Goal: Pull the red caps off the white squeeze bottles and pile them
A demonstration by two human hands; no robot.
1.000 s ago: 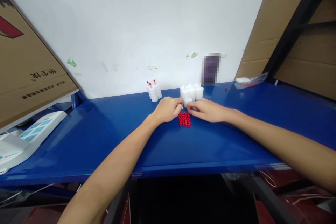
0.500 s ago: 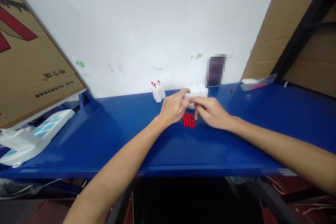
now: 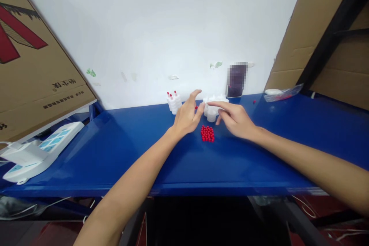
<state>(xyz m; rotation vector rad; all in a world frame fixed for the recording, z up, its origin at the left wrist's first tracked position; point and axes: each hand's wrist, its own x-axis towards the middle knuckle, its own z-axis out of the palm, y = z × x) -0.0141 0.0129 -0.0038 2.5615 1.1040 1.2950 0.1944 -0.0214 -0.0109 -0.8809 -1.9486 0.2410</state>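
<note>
My left hand [image 3: 187, 117] is over the blue table, its thumb and index finger spread apart. A small red spot [image 3: 196, 107] shows between them; I cannot tell whether the hand touches it. Facing it, my right hand [image 3: 236, 120] has its index finger stretched out at a cluster of white bottles [image 3: 211, 115], the other fingers loosely bent. Whether a fingertip touches the bottles is unclear. In front of the bottles stands a tight block of small red caps [image 3: 207, 133]. Left of my left hand, several white bottles with red-capped tips [image 3: 174, 103] stand upright together.
A phone [image 3: 235, 80] leans on the white wall. A loose red cap [image 3: 254, 101] and a clear plastic bag [image 3: 284, 93] lie at the right. A power strip [image 3: 62, 138] with a plugged-in adapter is on the left, below a cardboard box [image 3: 37, 65].
My hands have moved apart from where their fingertips met. The left thumb and index finger have spread, and the bottles and red spot between the hands now show more.
</note>
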